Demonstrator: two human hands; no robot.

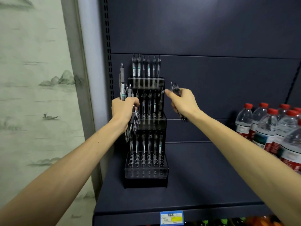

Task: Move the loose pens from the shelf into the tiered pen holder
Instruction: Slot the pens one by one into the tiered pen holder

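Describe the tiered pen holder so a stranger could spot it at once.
Look at the dark blue shelf, left of the red-capped water bottles. The tiered pen holder stands there against the back panel, between the two raised hands. It alone is a black stepped rack with pens upright in rows of round holes.
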